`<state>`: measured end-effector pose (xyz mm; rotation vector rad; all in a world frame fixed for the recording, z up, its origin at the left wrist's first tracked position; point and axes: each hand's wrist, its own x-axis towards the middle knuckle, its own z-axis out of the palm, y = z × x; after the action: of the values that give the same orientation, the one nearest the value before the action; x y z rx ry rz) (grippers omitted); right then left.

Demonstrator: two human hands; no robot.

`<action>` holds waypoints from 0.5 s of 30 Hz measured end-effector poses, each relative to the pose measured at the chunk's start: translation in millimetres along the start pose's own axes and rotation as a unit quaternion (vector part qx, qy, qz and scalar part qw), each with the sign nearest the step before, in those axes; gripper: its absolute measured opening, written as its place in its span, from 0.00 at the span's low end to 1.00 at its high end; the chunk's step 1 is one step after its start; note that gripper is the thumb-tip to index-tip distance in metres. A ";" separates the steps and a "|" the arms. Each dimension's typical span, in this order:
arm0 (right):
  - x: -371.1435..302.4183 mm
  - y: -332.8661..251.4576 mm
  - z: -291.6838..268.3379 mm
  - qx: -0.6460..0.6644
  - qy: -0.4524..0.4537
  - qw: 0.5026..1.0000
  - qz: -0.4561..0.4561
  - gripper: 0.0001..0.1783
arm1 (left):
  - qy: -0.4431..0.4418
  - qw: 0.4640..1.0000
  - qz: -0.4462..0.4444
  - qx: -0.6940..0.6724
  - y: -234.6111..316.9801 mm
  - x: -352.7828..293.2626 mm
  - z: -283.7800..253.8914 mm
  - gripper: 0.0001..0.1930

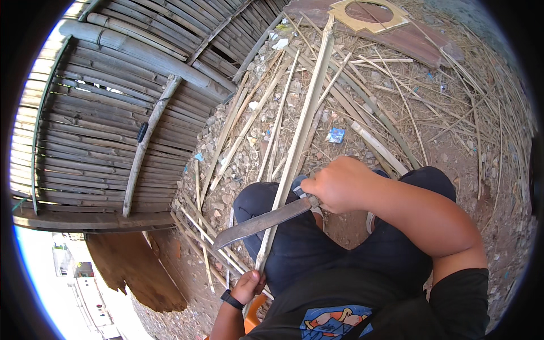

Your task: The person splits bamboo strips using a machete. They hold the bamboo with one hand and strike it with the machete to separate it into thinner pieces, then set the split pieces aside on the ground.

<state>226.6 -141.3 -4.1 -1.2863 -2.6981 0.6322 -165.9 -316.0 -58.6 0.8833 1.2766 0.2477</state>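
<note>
A long pale split bamboo strip (303, 122) runs from beside my left hip, across my left thigh, to the far ground. Near its lower end my left hand (248, 286) is closed around it, a dark watch on the wrist. My right hand (337, 184) grips the handle of a machete (263, 222) in front of my knees. The dark, worn blade points left and crosses over the strip; whether it touches the strip I cannot tell. My right fingers are wrapped round the handle, which is mostly hidden.
Several bamboo strips (249, 139) lie on the stony, straw-strewn ground ahead. At left stands a bamboo slat wall (113, 130). A reddish slab (391, 42) bears a yellowish frame (340, 12) with a round opening. A blue wrapper (335, 135) lies beyond my knees. Part of an orange seat (255, 313) shows beneath me.
</note>
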 end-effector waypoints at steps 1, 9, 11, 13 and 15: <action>4.8 6.6 -5.6 0.007 -0.018 1.000 0.023 0.13 | 0.008 1.000 0.008 0.013 -2.8 1.5 -2.1 0.34; 16.0 67.5 -19.6 0.091 0.115 0.968 0.201 0.15 | -0.026 0.995 -0.082 -0.055 16.2 -5.0 -3.7 0.36; 12.4 47.1 -16.5 0.060 0.075 0.983 0.159 0.15 | -0.044 0.993 -0.084 -0.070 15.9 -5.1 -3.1 0.36; 10.5 15.3 -15.2 0.016 0.012 0.994 0.111 0.14 | -0.031 0.994 -0.086 -0.066 17.8 -5.7 1.2 0.35; 11.7 -8.0 -10.4 -0.037 -0.022 0.997 0.064 0.13 | -0.006 0.997 -0.065 -0.029 19.8 -8.4 7.5 0.33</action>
<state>215.9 -133.5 7.5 -1.4916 -2.7155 0.5840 -155.9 -311.3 -38.7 0.7469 1.3038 0.1751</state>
